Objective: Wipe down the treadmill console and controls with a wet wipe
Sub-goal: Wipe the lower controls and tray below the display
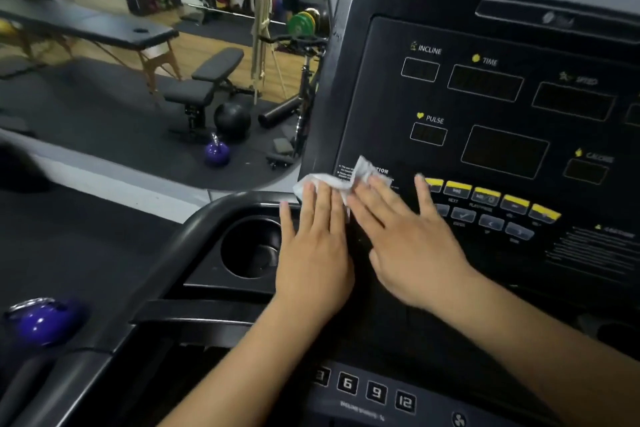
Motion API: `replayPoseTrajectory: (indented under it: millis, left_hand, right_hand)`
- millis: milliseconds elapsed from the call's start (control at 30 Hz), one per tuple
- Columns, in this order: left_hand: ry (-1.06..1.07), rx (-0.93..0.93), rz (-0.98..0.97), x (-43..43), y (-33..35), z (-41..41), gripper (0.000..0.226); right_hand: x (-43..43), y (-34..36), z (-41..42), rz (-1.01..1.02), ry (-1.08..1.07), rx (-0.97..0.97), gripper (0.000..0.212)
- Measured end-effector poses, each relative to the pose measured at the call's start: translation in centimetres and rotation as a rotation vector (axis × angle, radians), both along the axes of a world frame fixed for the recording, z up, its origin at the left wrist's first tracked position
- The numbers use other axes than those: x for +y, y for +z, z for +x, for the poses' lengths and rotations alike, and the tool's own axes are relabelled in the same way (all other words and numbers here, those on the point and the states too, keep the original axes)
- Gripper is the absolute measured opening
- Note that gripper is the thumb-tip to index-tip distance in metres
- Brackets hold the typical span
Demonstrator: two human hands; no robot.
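The black treadmill console fills the right half of the view, its dark panel printed with INCLINE, TIME, SPEED and PULSE above unlit displays. To its left, a wall mirror reflects a gym floor with a bench and a ball. Below the panel sits a round cup holder, and along the bottom edge runs a row of incline keys (3, 6, 9, 12). The left hand lies flat with fingers spread, pressing the white wet wipe against the console's lower left corner. The right hand is also splayed open, its fingertips on the wipe's bunched right part, beside the yellow buttons.
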State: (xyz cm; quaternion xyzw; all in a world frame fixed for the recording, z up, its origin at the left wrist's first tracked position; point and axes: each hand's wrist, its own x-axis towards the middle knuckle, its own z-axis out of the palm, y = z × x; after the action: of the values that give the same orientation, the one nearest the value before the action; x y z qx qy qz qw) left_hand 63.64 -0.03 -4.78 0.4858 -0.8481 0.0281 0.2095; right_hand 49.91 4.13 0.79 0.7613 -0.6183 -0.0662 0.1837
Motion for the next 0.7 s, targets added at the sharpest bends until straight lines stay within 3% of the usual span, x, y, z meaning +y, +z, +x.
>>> replayPoseTrajectory:
  millis: [133,333,567,700]
  left_hand:
    - [0.010,-0.005,-0.028,-2.6,2.5,0.2,0.075]
    - [-0.089,-0.050,0.014,1.2,-1.1,0.8,0.073]
    - [-0.046,-0.110,-0.071,-5.6,6.8,-0.9,0.083]
    - [-0.071,-0.098,-0.111,-5.1,5.8,-1.1,0.078]
  right_hand:
    - [-2.2,2.6,-0.1,-0.041,-0.087,-0.032,0.077]
    - [1.6,-0.5,-1.5,0.066,-0.004,0.013,0.066]
    - [-5.1,7.5,-3.3,-0.141,-0.170,0.020,0.056]
    - [-3.3,5.0,-3.1,-0.150,-0.158,-0.012,0.056]
